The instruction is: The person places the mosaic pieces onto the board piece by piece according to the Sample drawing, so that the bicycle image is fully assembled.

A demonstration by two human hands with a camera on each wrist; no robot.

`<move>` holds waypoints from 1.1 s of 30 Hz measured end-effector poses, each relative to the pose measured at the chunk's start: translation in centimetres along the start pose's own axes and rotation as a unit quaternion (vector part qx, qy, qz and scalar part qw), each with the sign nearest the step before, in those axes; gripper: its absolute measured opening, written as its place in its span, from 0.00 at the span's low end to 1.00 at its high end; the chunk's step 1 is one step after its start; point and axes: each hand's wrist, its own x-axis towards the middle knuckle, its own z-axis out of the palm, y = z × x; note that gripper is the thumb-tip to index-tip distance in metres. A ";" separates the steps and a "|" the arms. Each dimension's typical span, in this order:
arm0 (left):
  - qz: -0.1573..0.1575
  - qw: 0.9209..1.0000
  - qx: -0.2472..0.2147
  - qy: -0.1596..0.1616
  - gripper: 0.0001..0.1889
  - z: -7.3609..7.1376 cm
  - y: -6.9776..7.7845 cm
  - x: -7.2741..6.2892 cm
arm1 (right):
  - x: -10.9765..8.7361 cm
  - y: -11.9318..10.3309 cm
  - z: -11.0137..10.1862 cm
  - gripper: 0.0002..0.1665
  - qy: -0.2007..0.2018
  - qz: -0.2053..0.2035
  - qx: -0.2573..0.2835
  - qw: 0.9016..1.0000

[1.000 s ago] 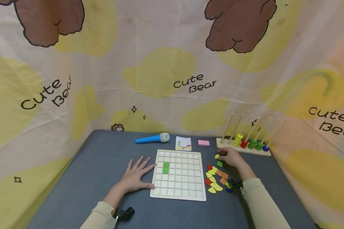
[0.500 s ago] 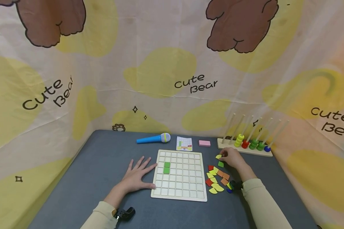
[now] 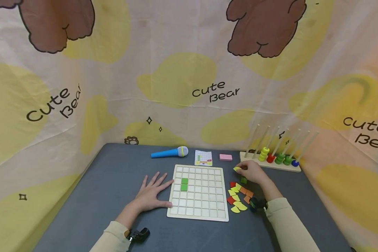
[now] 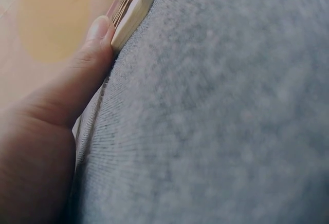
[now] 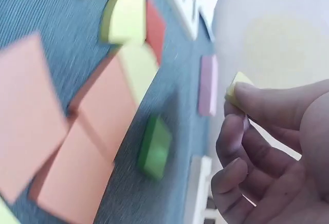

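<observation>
My right hand pinches a small yellow quarter-round tile between thumb and finger, just above the table. The same tile shows at the fingertips in the right wrist view, the other fingers curling below it. My left hand lies spread on the table, its thumb touching the left edge of the white grid board. Two green squares sit one above the other in the board's cells. Below my right hand lies a loose green square, partly shaded.
Yellow, red and orange tiles lie right of the board, several of them touching. Behind stand a blue toy microphone, a printed pattern card, a pink block and a wooden peg rack with colored beads.
My right hand has lifted the yellow tile from near the loose green square and moved it slightly left and away from me. My left hand has stayed at the board's edge.
</observation>
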 end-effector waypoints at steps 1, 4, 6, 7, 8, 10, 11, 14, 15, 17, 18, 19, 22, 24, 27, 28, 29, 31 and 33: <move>0.000 1.000 -0.002 -0.001 0.53 0.0 0.0 0.0 | -0.1 -0.4 0.1 0.13 0.000 -0.004 0.006 1.000; -0.001 1.000 -0.004 -0.004 0.53 -0.1 0.1 0.0 | -0.4 -1.6 0.4 0.10 0.005 -0.015 0.028 0.999; -0.002 1.000 -0.005 -0.004 0.53 -0.1 0.1 0.0 | -0.6 -2.4 0.6 0.09 0.008 -0.019 0.039 0.999; -0.002 1.000 -0.004 -0.004 0.53 0.0 0.0 0.0 | -0.7 -2.8 0.8 0.09 0.009 -0.021 0.040 0.999; -0.002 1.000 -0.004 -0.004 0.53 0.0 0.0 0.0 | -0.8 -3.1 1.1 0.08 0.010 -0.021 0.041 0.999; -0.002 1.000 -0.004 -0.002 0.53 0.1 0.0 0.1 | -1.0 -3.7 1.6 0.08 0.011 -0.019 0.046 0.999; -0.001 1.000 -0.005 -0.002 0.53 0.1 -0.1 0.1 | -1.1 -4.1 1.8 0.07 0.011 -0.021 0.048 0.999; 0.000 1.000 -0.006 -0.001 0.53 0.3 -0.1 0.2 | -1.4 -4.9 2.5 0.08 0.012 -0.028 0.059 0.998; 0.000 1.000 -0.006 0.000 0.53 0.3 -0.2 0.3 | -1.4 -5.2 2.7 0.09 0.012 -0.031 0.064 0.997; -0.001 1.000 -0.004 0.000 0.53 0.4 -0.2 0.3 | -1.5 -5.8 3.1 0.10 0.012 -0.032 0.075 0.997; -0.001 1.000 -0.004 0.001 0.53 0.4 -0.2 0.3 | -1.5 -6.1 3.4 0.10 0.013 -0.030 0.079 0.996; -0.001 1.000 -0.003 0.002 0.53 0.4 -0.2 0.3 | -1.6 -6.4 3.6 0.10 0.012 -0.027 0.086 0.996; -0.002 1.000 -0.003 0.001 0.53 0.5 -0.3 0.3 | -1.6 -7.3 4.5 0.09 0.013 -0.020 0.103 0.994; -0.001 1.000 -0.002 0.001 0.53 0.6 -0.2 0.4 | -1.6 -7.9 5.1 0.08 0.014 -0.018 0.110 0.994; -0.001 1.000 -0.002 0.001 0.53 0.6 -0.2 0.4 | -1.6 -8.7 6.0 0.06 0.010 -0.018 0.117 0.993; -0.001 1.000 -0.003 0.002 0.53 0.5 -0.2 0.3 | -1.6 -9.1 6.2 0.06 0.007 -0.020 0.118 0.993; -0.001 1.000 -0.002 0.003 0.53 0.5 -0.2 0.3 | -1.6 -9.4 6.5 0.06 0.003 -0.021 0.121 0.992; 0.001 1.000 -0.001 0.006 0.53 0.5 -0.2 0.3 | -1.6 -9.9 7.0 0.06 -0.005 -0.027 0.126 0.992; 0.002 1.000 -0.002 0.007 0.52 0.4 -0.3 0.2 | -1.6 -10.3 7.5 0.07 -0.011 -0.030 0.130 0.991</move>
